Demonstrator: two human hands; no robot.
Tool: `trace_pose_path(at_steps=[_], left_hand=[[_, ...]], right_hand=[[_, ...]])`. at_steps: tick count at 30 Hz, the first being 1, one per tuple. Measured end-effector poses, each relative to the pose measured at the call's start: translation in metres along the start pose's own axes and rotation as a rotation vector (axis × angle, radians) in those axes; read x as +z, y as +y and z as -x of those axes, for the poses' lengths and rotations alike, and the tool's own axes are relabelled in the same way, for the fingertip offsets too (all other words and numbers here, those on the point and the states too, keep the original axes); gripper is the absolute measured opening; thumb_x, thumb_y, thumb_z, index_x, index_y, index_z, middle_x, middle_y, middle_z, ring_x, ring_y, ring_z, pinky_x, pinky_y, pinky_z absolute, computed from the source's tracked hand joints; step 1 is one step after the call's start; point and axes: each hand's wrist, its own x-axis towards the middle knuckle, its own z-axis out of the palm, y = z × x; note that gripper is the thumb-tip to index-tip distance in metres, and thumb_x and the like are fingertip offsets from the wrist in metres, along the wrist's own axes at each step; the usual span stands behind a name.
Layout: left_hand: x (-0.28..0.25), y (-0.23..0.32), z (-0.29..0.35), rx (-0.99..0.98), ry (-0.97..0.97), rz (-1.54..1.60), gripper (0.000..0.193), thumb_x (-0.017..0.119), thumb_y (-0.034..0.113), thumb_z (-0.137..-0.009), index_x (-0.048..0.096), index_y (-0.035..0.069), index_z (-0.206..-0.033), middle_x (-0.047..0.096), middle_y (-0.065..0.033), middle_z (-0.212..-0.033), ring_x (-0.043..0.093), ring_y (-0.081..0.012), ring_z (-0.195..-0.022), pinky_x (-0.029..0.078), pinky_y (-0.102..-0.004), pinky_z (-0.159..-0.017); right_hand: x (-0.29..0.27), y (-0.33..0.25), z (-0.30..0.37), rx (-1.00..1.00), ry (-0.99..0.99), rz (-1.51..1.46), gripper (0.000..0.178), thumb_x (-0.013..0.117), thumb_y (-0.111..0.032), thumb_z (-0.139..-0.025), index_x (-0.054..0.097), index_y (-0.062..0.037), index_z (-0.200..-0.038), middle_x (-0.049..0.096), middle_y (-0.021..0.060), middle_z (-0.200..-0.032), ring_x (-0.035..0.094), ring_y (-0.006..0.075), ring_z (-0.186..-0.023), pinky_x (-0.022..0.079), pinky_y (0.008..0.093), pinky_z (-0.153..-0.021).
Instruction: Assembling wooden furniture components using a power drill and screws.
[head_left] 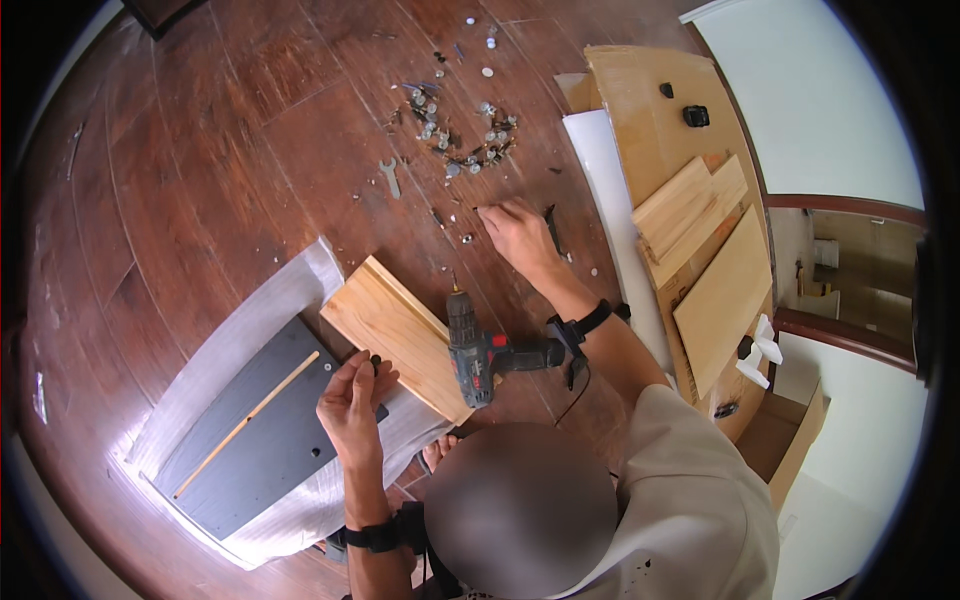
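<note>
The left hand pinches a small black knob between thumb and fingertips, above the left edge of a pale wooden board and beside a dark grey panel lying on white wrapping. The knob looks light and hard, probably plastic, and should be little trouble to hold by its rim, though something so small could easily roll out of a loose pinch. The right hand is low over the floor, fingers bunched near loose bits and just short of the heap of screws; a dark speck shows at the fingertips, but I cannot tell whether it is held. The screws look stiff and light, best picked up one at a time by the head. Between the hands lies a drill, likely the heaviest item within reach and best held by its handle, which points to the right. The board seems stiff and fairly light, easiest to take by opposite edges, while the panel's flat face may be slippery
</note>
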Motion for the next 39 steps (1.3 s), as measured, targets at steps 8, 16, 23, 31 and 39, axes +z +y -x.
trace_pose_path(at_steps=[8,16,23,31,39], left_hand=[[-0.013,-0.008,0.004,-0.028,-0.045,-0.034,0.024,0.064,0.007,-0.090,0.062,-0.008,-0.109,0.069,-0.0133,-0.094,0.068,-0.0186,-0.083,0.057,-0.0307,-0.079],[-0.014,-0.019,0.009,-0.078,-0.058,-0.088,0.024,0.066,0.006,-0.088,0.062,-0.009,-0.107,0.069,-0.0146,-0.092,0.068,-0.0195,-0.081,0.058,-0.0317,-0.078],[-0.010,-0.006,0.015,-0.084,0.058,0.006,0.022,0.064,0.006,-0.089,0.062,-0.010,-0.104,0.068,-0.0159,-0.094,0.068,-0.0198,-0.082,0.057,-0.0307,-0.079],[0.019,-0.010,0.029,-0.022,0.012,0.187,0.025,0.064,0.007,-0.090,0.061,-0.009,-0.109,0.069,-0.0145,-0.097,0.069,-0.0218,-0.086,0.058,-0.0314,-0.079],[0.014,-0.029,0.056,-0.015,0.002,0.111,0.025,0.062,0.005,-0.091,0.060,-0.009,-0.112,0.069,-0.0132,-0.096,0.069,-0.0208,-0.088,0.057,-0.0307,-0.081]], right_hand=[[0.000,0.030,-0.052,-0.005,0.123,-0.044,0.008,0.068,-0.012,-0.080,0.071,-0.0069,-0.085,0.065,0.0118,-0.083,0.062,0.0302,-0.079,0.052,0.0398,-0.071],[0.024,0.050,-0.110,0.141,0.019,0.005,0.016,0.070,-0.017,-0.080,0.072,-0.0097,-0.094,0.067,0.0159,-0.093,0.064,0.0332,-0.085,0.052,0.0382,-0.076],[0.013,-0.004,-0.101,0.316,-0.031,-0.186,0.016,0.071,-0.016,-0.081,0.071,-0.0073,-0.094,0.071,0.0093,-0.083,0.070,0.0170,-0.076,0.053,0.0281,-0.068],[-0.056,-0.162,0.023,0.061,-0.213,-0.827,0.013,0.073,0.000,-0.076,0.070,-0.0017,-0.089,0.070,0.0099,-0.087,0.069,0.0186,-0.079,0.054,0.0277,-0.070],[-0.072,-0.167,0.054,0.072,-0.291,-0.787,0.015,0.074,0.002,-0.074,0.070,-0.0019,-0.087,0.069,0.0096,-0.084,0.068,0.0193,-0.076,0.053,0.0281,-0.068]])
